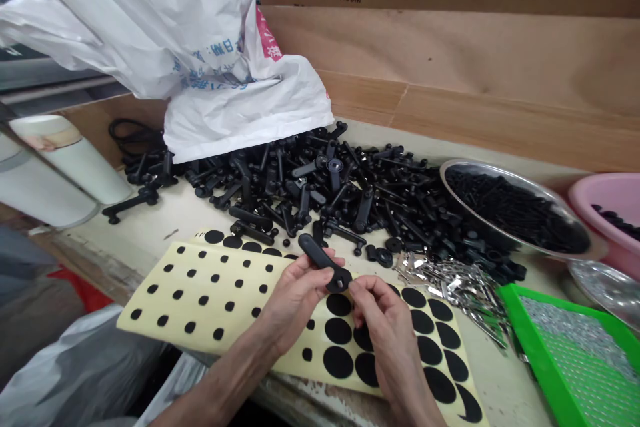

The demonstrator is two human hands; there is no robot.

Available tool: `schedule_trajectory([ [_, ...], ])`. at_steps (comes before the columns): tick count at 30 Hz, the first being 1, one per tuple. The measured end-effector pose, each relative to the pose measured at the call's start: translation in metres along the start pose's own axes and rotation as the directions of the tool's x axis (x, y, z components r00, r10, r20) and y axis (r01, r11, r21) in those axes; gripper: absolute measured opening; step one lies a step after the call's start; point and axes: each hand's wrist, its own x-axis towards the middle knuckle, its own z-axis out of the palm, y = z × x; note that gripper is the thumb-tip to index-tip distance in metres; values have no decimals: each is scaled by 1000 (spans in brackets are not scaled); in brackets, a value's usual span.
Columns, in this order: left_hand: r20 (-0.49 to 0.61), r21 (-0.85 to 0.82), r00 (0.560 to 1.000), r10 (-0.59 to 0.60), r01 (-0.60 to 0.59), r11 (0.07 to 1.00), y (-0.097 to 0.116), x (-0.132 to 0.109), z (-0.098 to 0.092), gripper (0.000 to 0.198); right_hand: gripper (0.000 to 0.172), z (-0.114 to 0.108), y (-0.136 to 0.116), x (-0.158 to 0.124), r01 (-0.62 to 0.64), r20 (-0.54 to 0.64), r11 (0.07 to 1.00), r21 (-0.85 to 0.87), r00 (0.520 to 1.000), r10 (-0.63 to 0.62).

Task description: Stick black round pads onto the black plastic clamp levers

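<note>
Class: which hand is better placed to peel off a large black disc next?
Probably right: the right hand lies over the large discs, with only its fingertips on the handle, while the left hand grips it.

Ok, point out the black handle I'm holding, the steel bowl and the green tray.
black handle [319,258]: head view, middle of its shaft.
steel bowl [500,168]: head view, on its far rim.
green tray [527,343]: head view, on its left wall.

Your left hand [295,300] and right hand [385,323] hiding part of the black lever [317,255] and sticker sheet [240,320], pink basin [605,203] and green tray [525,333] at the right end of the worktop [165,213] cut by the picture's edge, sack [200,47] print unreadable.
</note>
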Motion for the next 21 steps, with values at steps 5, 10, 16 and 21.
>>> schedule_trajectory([
  [5,-29,27,1000,12,-11,1000,1,-1,1,24,31,0,0,1,31,-1,999,-29,1000,-31],
  [10,-24,74,999,21,-19,997,1,-1,1,22,27,0,-2,-1,148,-60,978,-146,986,-158],
  [16,-36,123,999,36,-32,992,1,-1,2,24,22,5,-2,-4,277,-101,859,-431,931,-351],
  [21,-57,129,997,53,-45,991,1,0,0,21,27,-7,0,4,237,-134,755,-612,909,-394],
])
